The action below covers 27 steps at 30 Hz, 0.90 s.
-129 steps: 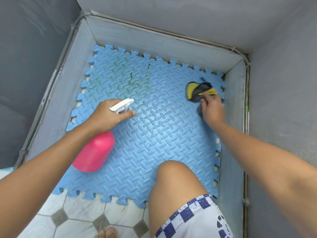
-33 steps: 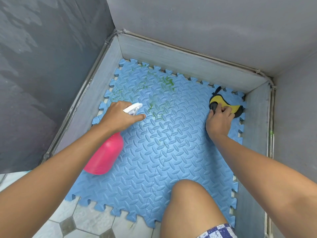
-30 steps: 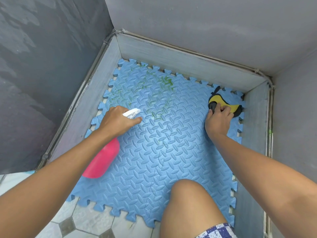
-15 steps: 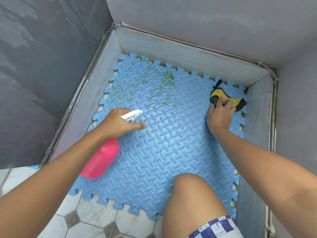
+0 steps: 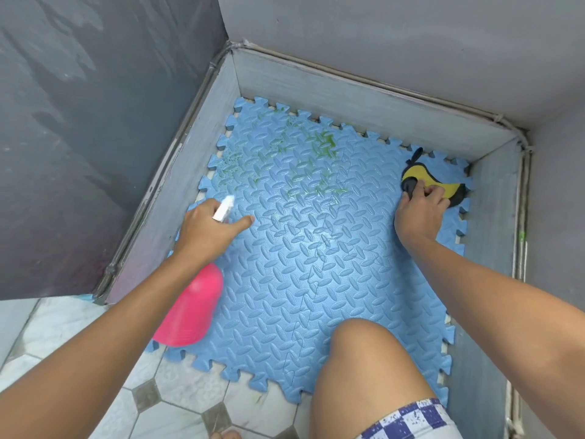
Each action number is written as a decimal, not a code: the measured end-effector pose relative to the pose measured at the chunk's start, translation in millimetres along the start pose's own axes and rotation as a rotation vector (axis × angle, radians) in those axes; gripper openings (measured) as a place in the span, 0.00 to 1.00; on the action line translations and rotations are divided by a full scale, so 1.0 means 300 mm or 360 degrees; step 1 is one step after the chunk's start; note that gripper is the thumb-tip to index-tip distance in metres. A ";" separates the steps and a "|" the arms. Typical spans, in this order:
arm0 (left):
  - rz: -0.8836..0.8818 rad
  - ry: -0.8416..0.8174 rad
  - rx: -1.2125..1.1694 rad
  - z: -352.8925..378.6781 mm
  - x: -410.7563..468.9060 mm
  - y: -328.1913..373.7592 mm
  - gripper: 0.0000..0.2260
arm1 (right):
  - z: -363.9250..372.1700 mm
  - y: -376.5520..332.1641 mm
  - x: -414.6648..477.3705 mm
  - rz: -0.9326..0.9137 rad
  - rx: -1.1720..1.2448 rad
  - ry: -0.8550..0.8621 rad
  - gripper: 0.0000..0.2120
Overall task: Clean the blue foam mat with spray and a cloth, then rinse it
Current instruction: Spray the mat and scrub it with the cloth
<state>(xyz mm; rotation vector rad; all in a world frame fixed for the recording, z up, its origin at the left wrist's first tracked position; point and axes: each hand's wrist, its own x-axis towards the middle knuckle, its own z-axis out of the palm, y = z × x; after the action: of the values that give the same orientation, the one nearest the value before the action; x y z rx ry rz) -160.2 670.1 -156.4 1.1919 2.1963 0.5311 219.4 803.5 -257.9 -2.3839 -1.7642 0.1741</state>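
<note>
Two hands busy | left hand (image 5: 205,231) grips pink spray bottle (image 5: 190,308), frame left | right hand (image 5: 418,213) pinches yellow-black cloth (image 5: 433,185), upper right | blue foam mat (image 5: 316,280) centre, green stains (image 5: 319,147) upper centre | risk: spray undershoots stains.

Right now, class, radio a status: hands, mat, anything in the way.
Left hand grips pink plastic spray bottle. Right hand holds yellow-and-black cloth, far right corner. Blue foam mat: green stains at far edge. Bare knee over near edge.
</note>
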 end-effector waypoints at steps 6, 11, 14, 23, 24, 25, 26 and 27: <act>-0.0187 0.0238 0.0052 -0.037 0.017 -0.002 0.27 | 0.001 0.000 0.001 0.0004 -0.0019 0.0001 0.22; -0.0155 0.0197 -0.0034 -0.037 0.031 0.018 0.24 | 0.001 0.006 0.004 -0.0009 -0.0031 0.0010 0.22; -0.0118 0.0248 -0.0010 -0.044 0.031 0.039 0.26 | 0.004 0.007 0.007 -0.0010 -0.0023 0.0004 0.22; 0.0017 0.0190 -0.0163 -0.062 0.059 0.081 0.26 | 0.004 0.012 0.009 -0.0011 -0.0016 0.0010 0.22; 0.0005 0.0221 -0.0155 -0.067 0.061 0.086 0.27 | 0.001 0.009 0.010 -0.0017 -0.0015 0.0012 0.22; 0.0005 0.0244 -0.0162 -0.072 0.065 0.088 0.27 | -0.001 0.005 0.014 -0.0030 -0.0008 0.0012 0.21; 0.0024 0.0242 -0.0178 -0.076 0.069 0.084 0.27 | -0.004 -0.003 0.019 -0.0055 0.0007 0.0005 0.21; 0.0068 0.0210 -0.0204 -0.079 0.072 0.082 0.27 | -0.009 -0.019 0.030 -0.0094 0.0030 -0.0004 0.21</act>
<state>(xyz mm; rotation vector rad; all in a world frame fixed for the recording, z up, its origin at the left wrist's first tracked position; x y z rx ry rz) -170.1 699.7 -130.6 1.1670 2.2128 0.7768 217.1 813.6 -254.0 -2.3167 -1.8229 0.1854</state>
